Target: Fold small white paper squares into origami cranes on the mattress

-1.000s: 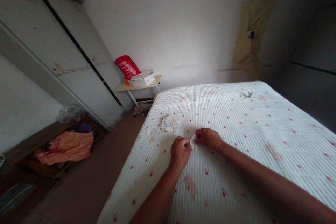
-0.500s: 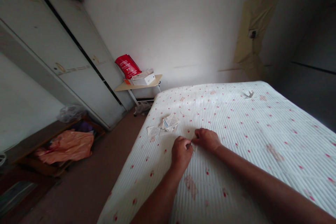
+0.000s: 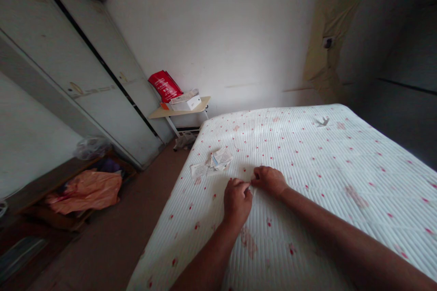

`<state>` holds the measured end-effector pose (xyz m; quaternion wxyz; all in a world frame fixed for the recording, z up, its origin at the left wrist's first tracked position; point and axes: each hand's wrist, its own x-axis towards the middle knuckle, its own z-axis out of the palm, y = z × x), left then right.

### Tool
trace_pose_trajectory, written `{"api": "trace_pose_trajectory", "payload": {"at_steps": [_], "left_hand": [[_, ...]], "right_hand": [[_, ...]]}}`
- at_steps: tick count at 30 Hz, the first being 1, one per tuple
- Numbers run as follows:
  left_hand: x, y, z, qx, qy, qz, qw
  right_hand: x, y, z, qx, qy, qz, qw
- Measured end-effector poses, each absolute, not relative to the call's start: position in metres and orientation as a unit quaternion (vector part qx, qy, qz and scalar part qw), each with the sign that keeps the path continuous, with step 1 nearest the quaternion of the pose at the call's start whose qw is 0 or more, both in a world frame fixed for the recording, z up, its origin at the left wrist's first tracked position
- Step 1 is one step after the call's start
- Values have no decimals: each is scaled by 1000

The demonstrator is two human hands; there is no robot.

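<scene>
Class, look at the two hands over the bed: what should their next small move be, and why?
Probably the right hand should slide its fingertips slightly along the pale scrap while the left hand steadies it. Both hands' fingertips meet at the scrap over the bed and hide most of it, so a gentle slide seems safer than a pull.

A home bedroom: a broad, cloth-covered, red-dotted white bed (image 3: pixel 327 157) lies under the left hand (image 3: pixel 238 199), a tall grey-white wardrobe (image 3: pixel 112 100) further left.
</scene>
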<state>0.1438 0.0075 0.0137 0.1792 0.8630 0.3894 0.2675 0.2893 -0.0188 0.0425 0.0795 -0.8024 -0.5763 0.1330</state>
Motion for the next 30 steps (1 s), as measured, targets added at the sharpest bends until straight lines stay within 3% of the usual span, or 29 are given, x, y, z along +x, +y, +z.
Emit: {"api": "trace_pose_trajectory", "payload": {"at_steps": [13,30], "left_hand": [[142,-9,24,902,382,187,77],[141,-14,32,925,347,152,42]], "right_hand": [[300,-17,49,-768,-611,172,90],[300,-12,45,-778,-591,178,119]]}}
